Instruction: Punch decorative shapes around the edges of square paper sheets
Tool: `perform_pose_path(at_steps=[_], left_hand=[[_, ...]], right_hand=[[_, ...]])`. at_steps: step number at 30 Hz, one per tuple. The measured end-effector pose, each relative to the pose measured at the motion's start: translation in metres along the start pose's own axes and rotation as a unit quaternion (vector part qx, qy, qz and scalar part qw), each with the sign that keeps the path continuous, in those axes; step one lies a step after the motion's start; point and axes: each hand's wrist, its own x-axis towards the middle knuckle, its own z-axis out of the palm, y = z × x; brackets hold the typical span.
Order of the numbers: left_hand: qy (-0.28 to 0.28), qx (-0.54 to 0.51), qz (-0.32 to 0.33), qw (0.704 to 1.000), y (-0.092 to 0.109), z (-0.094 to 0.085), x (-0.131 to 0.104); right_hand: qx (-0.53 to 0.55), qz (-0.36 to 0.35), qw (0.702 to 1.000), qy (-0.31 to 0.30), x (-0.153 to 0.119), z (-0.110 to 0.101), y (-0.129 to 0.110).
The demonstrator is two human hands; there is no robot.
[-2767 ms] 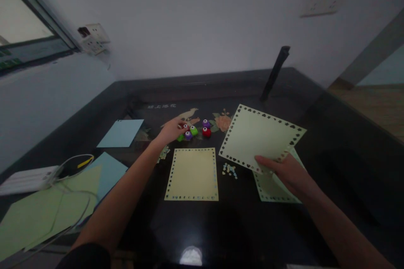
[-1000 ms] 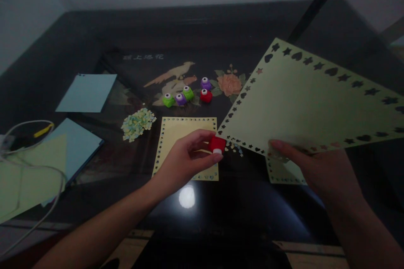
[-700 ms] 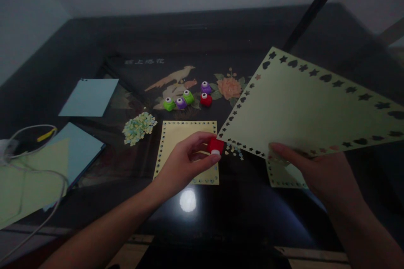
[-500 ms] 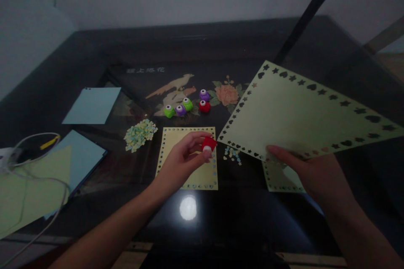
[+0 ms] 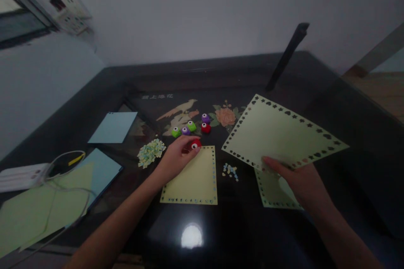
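Observation:
My left hand (image 5: 176, 154) is closed on a red craft punch (image 5: 195, 143), above the top edge of a yellow sheet (image 5: 192, 180) with punched borders. A pale green sheet (image 5: 280, 130), its border cut with stars and hearts, is raised and tilted in my right hand (image 5: 299, 178), thumb on top. Below that hand, another punched green sheet (image 5: 265, 195) lies partly covered. Beyond my left hand sit several more craft punches: green (image 5: 191, 125), purple (image 5: 205, 118) and red (image 5: 205, 127).
A heap of paper cut-outs (image 5: 151, 152) lies left of the yellow sheet, a smaller scatter (image 5: 230, 171) to its right. Blue paper (image 5: 114, 128), green sheets (image 5: 47, 206), a cable (image 5: 85, 201) and a white power strip (image 5: 22, 177) occupy the left side. A dark post (image 5: 288, 56) stands behind.
The view has tilted upward. My left hand has moved with the red craft punch towards the other punches. The held green sheet stays raised in my right hand, a little lower over the table.

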Motion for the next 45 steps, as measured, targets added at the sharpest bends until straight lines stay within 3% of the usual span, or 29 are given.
perform_pose_path(at_steps=[5, 10, 15, 19, 21, 23, 28, 32, 34, 37, 38, 40, 42, 45], left_hand=[[-0.002, 0.182, 0.047, 0.982, -0.007, 0.003, 0.031], [0.006, 0.227, 0.060, 0.972, -0.008, 0.014, 0.042], [0.027, 0.249, 0.066, 0.966, -0.002, 0.017, 0.037], [0.081, 0.240, 0.099, 0.962, -0.001, -0.003, 0.020], [0.156, 0.264, 0.095, 0.947, -0.010, -0.018, 0.014], [0.182, 0.314, 0.059, 0.930, -0.024, -0.032, 0.015], [0.134, 0.390, 0.041, 0.910, -0.059, -0.038, 0.032], [0.142, 0.384, 0.033, 0.912, -0.056, -0.040, 0.032], [0.173, 0.343, 0.014, 0.923, -0.044, -0.043, 0.022], [0.196, 0.169, -0.011, 0.966, -0.020, -0.036, 0.000], [0.177, 0.075, -0.011, 0.981, -0.012, -0.029, -0.007], [0.061, -0.115, -0.036, 0.991, 0.003, -0.010, -0.019], [-0.036, -0.224, -0.089, 0.970, 0.015, 0.012, -0.029], [-0.087, -0.350, -0.129, 0.924, 0.028, 0.036, -0.037]], right_hand=[[-0.003, -0.015, 1.000, 0.005, 0.001, -0.001, -0.001], [-0.011, -0.013, 1.000, 0.004, 0.000, -0.002, 0.001], [-0.029, -0.011, 1.000, 0.002, -0.001, -0.003, 0.002], [-0.014, -0.023, 1.000, 0.005, 0.000, -0.003, 0.001], [-0.003, -0.020, 1.000, 0.004, 0.000, -0.003, 0.000], [0.000, -0.017, 1.000, 0.004, 0.000, -0.002, -0.001], [0.012, -0.012, 1.000, 0.009, -0.001, 0.000, -0.004], [0.022, -0.003, 1.000, 0.007, -0.001, 0.000, -0.006], [0.030, 0.000, 1.000, 0.007, 0.000, 0.000, -0.005], [0.034, 0.014, 0.999, 0.014, -0.001, 0.001, -0.004], [0.032, 0.016, 0.999, 0.014, -0.001, 0.001, -0.004], [0.024, 0.016, 1.000, 0.010, -0.002, 0.002, -0.004], [0.015, 0.017, 1.000, 0.002, -0.003, 0.003, -0.004], [0.004, 0.021, 1.000, -0.007, -0.004, 0.003, -0.005]])
